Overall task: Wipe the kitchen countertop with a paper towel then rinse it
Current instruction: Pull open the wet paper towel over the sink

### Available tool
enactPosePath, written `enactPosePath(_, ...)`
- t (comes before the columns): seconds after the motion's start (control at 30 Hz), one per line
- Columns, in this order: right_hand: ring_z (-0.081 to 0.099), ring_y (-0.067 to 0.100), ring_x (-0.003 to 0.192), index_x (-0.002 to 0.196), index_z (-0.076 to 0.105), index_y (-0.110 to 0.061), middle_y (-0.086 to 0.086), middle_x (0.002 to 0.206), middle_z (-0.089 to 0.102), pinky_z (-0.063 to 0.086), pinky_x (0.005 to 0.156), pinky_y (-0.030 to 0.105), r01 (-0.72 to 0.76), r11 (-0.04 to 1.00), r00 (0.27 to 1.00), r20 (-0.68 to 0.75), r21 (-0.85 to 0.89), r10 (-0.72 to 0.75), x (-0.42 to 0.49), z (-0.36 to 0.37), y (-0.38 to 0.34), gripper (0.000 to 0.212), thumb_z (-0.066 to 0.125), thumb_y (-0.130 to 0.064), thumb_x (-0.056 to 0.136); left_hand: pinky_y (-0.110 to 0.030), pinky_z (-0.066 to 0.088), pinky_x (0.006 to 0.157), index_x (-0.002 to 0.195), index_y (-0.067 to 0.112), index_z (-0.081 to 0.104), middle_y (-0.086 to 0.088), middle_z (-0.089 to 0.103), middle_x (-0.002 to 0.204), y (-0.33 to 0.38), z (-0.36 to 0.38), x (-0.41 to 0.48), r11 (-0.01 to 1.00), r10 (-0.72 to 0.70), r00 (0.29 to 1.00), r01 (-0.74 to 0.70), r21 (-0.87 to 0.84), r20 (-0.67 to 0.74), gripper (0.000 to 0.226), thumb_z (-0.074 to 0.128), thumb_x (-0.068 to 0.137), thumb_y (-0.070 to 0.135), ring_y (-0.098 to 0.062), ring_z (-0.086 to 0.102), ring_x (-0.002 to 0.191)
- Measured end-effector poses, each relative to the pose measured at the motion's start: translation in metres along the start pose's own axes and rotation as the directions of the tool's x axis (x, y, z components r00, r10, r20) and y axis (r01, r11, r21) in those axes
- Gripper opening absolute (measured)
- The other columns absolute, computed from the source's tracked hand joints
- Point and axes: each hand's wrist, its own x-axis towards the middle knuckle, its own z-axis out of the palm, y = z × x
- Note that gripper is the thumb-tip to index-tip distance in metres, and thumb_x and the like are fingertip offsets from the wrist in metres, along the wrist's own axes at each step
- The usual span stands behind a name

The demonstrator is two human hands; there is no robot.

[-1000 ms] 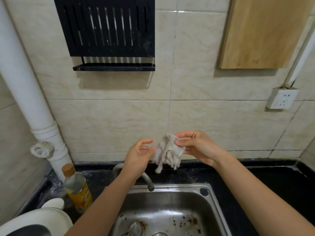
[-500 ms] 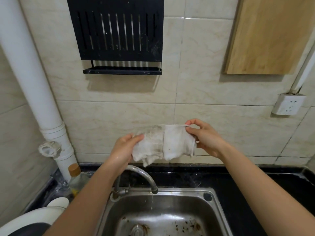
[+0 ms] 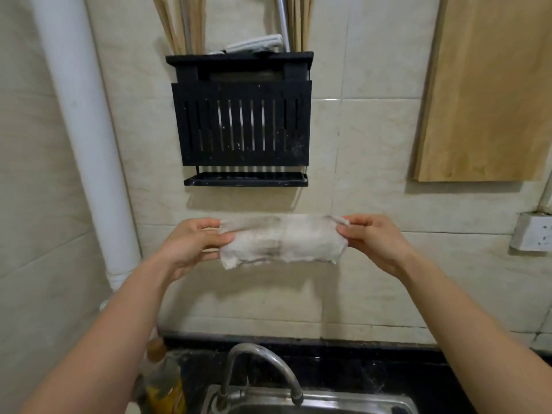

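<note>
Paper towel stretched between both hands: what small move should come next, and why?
Probably lower it toward the faucet. The paper towel, pinched at its ends by the left hand and right hand, shows grey smudges and hangs well above the faucet, so rinsing looks like the step left.

A: What is mounted on the tiled wall?
B: A black slatted rack is fixed at centre, and wooden chopsticks are stood in its top. A wooden board is hung at right, above a white socket.
A: And at left?
B: A white pipe is routed vertically. A blurred bottle is seen below.
</note>
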Motion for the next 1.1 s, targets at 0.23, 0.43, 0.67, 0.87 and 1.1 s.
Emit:
enactPosePath(0.23, 0.05, 0.01, 0.056, 0.081, 0.07, -0.009, 0.002, 0.066, 0.058, 0.044, 0.051, 0.019, 0.147, 0.965, 0.978, -0.115, -0.217, -0.175, 0.025, 0.024, -0.039, 0.005, 0.071, -0.013, 0.083, -0.026, 0.05, 0.074, 0.093, 0.012, 0.068, 0.0, 0.072, 0.085, 0.044, -0.025, 0.013, 0.988, 0.153, 0.98, -0.149, 0.043, -0.124, 0.018, 0.073, 0.077, 0.005, -0.012, 0.065, 0.083)
enactPosePath(0.43, 0.053, 0.012, 0.041, 0.088, 0.067, -0.004, 0.005, 0.064, 0.065, 0.037, 0.038, 0.019, 0.086, 0.993, 0.971, -0.23, 0.078, -0.066, 0.05, 0.058, -0.068, 0.01, 0.07, -0.012, 0.082, -0.022, 0.043, 0.052, 0.091, 0.011, 0.067, -0.001, 0.06, 0.061, 0.074, -0.025, 0.042, 0.977, 0.21, 0.905, -0.212, 0.035, -0.37, 0.018, 0.076, 0.076, 0.009, -0.008, 0.047, 0.046)
enactPosePath(0.67, 0.053, 0.015, 0.099, 0.116, 0.052, -0.022, -0.005, 0.106, 0.059, 0.039, 0.083, 0.029, 0.311, 0.615, 0.828, -0.112, -0.725, -0.55, 0.06, 0.078, -0.028, 0.034, 0.059, -0.03, 0.083, -0.03, 0.045, 0.065, 0.1, 0.009, 0.052, 0.004, 0.064, 0.075, 0.056, -0.007, 0.06, 0.896, 0.442, 0.719, -0.327, 0.301, -0.536, 0.025, 0.064, 0.085, 0.024, -0.01, 0.056, 0.067)
enactPosePath(0.87, 0.027, 0.011, 0.131, 0.123, 0.04, -0.022, -0.011, 0.109, 0.055, 0.017, 0.099, 0.034, 0.321, 0.257, 0.773, 0.095, -0.912, -0.628, 0.062, 0.079, -0.009, 0.04, 0.05, -0.037, 0.088, -0.034, 0.033, 0.094, 0.108, 0.02, 0.047, 0.007, 0.054, 0.11, 0.014, -0.003, 0.074, 0.465, 0.74, 0.66, -0.364, 0.807, -0.129, 0.022, 0.051, 0.092, 0.034, -0.016, 0.05, 0.108)
enactPosePath(1.1, 0.012, 0.015, 0.141, 0.137, 0.036, -0.025, -0.012, 0.137, 0.046, 0.013, 0.105, 0.042, 0.249, 0.232, 0.854, 0.1, -0.94, -0.511, 0.079, 0.073, -0.012, 0.052, 0.047, -0.041, 0.089, -0.039, 0.02, 0.105, 0.132, 0.023, 0.044, 0.007, 0.047, 0.127, 0.02, -0.017, 0.096, 0.117, 0.661, 0.746, -0.209, 0.971, 0.08, 0.072, 0.007, 0.085, 0.064, -0.014, 0.038, 0.123)
